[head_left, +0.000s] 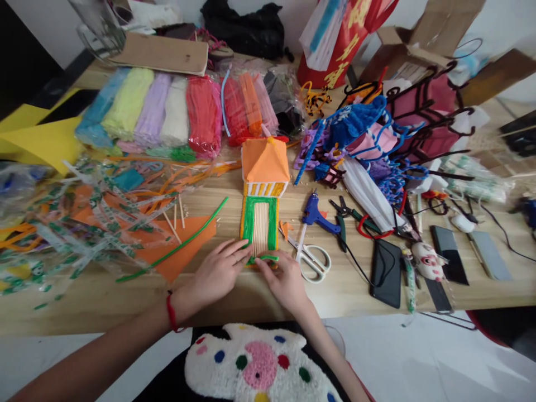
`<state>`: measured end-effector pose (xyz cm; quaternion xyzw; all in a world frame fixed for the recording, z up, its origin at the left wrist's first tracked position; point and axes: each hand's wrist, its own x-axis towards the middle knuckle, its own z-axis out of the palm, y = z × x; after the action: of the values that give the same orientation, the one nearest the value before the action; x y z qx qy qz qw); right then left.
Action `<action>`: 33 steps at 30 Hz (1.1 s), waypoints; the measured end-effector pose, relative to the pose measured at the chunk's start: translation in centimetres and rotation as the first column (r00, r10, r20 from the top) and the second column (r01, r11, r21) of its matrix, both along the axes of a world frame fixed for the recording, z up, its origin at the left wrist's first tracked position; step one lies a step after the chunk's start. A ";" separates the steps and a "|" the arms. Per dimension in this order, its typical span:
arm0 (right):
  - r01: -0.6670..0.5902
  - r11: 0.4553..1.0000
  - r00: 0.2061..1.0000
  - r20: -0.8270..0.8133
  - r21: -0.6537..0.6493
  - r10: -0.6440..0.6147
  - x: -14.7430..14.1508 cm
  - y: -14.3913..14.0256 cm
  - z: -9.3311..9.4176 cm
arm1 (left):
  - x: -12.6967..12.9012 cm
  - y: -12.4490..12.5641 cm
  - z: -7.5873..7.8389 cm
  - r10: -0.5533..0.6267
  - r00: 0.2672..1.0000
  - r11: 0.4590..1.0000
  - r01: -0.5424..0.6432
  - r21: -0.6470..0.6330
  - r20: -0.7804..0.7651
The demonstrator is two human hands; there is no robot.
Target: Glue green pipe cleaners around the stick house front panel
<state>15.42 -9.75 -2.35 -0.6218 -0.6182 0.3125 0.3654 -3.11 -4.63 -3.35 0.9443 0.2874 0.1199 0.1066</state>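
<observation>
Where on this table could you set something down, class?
Bare patches lie at the front of the table: left, below the orange sheet, and right, between the white scissors and nearest black phone. The back is crowded with colored bundles and a blue craft piece.

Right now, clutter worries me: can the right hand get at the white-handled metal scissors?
Probably yes: the scissors lie beside the right hand, handles uncovered, though it touches a short green strip.

The green frame (272, 223) is partly hidden by the left hand (218, 269); the yellow sheet (39, 138) is cropped at left.
</observation>
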 end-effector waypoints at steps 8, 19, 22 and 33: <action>-0.092 0.996 0.990 -0.105 0.005 0.092 0.5 0.8 2.0 | 0.8 -0.8 0.7 0.180 0.960 0.979 -0.153 -0.139 0.215; 0.149 0.973 0.843 0.491 0.179 -0.219 10.9 3.8 -0.4 | 0.5 -0.5 -1.9 0.147 0.928 0.989 -0.132 -0.065 0.342; 0.075 0.993 0.757 0.643 0.093 -0.118 12.0 4.7 -1.7 | 0.6 -0.1 -1.8 0.106 0.932 0.994 -0.101 -0.030 0.348; 0.108 0.990 0.671 0.729 0.086 -0.136 12.1 6.7 -2.9 | 1.5 0.3 -1.8 0.109 0.989 0.993 -0.113 0.039 0.096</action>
<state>27.56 -3.04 -5.25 -0.7281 -0.6751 0.0015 0.1188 -1.59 -4.35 -5.16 0.9223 0.3313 0.1761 0.0923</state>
